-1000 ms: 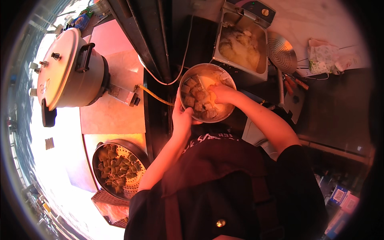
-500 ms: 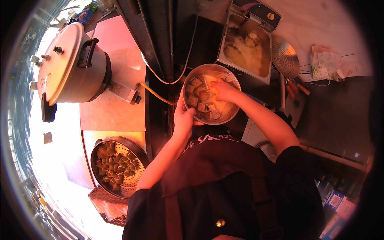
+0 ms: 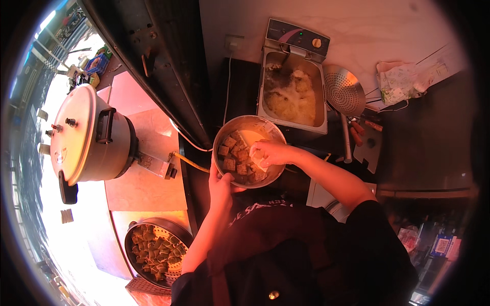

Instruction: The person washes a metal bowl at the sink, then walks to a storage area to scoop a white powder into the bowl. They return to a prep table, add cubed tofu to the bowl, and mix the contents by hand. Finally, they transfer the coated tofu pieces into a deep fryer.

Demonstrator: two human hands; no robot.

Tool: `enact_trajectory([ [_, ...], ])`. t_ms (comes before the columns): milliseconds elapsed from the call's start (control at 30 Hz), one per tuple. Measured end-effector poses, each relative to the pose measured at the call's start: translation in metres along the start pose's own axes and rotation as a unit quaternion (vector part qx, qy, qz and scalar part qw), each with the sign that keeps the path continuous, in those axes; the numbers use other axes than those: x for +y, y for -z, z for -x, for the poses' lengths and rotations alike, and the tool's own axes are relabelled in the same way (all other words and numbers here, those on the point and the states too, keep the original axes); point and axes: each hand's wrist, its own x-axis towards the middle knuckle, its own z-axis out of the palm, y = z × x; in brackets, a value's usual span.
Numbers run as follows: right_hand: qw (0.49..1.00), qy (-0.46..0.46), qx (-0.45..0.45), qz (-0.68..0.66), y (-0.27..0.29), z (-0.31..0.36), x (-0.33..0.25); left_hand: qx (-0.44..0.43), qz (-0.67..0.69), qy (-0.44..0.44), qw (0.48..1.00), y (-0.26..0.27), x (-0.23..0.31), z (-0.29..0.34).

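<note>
Just beyond the left hand (image 3: pixel 220 184) gripping the bowl (image 3: pixel 224 136) rim, right hand (image 3: pixel 268 153) is closed on a pale cube over the pile; risk: one-sided hold lets bowl tip toward fryer (image 3: pixel 321 109)

The left hand (image 3: pixel 220 182) reaches forward from a bare, nearly straight forearm with its fingers curled in a grip, while the right hand (image 3: pixel 269 154) comes in from the right on a bent, black-sleeved arm, fingers curled downward and closed.
</note>
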Motion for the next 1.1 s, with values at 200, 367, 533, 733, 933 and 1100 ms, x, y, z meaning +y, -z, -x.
enact_trajectory([
  [200,0.968,0.107,0.217,-0.072,0.129,-0.002,0.027,-0.002,-0.043,-0.001,0.999,-0.014,0.013,0.009],
  [367,0.929,-0.005,0.346,0.128,0.196,-0.098,0.086,0.005,-0.046,0.009,0.999,-0.022,0.019,0.015],
  [533,0.930,-0.060,0.336,0.138,0.209,-0.122,0.087,0.000,-0.034,0.000,0.999,-0.021,0.013,0.014],
  [733,0.945,0.063,0.317,0.045,0.165,-0.002,0.001,-0.010,-0.014,-0.006,1.000,-0.014,0.001,0.008],
  [933,0.979,0.000,0.188,0.074,0.007,0.043,-0.033,-0.030,-0.026,0.005,0.999,-0.015,0.001,0.014],
  [1100,0.941,0.108,0.149,0.284,-0.022,-0.003,0.002,-0.065,-0.046,0.016,0.997,-0.014,-0.006,0.027],
])
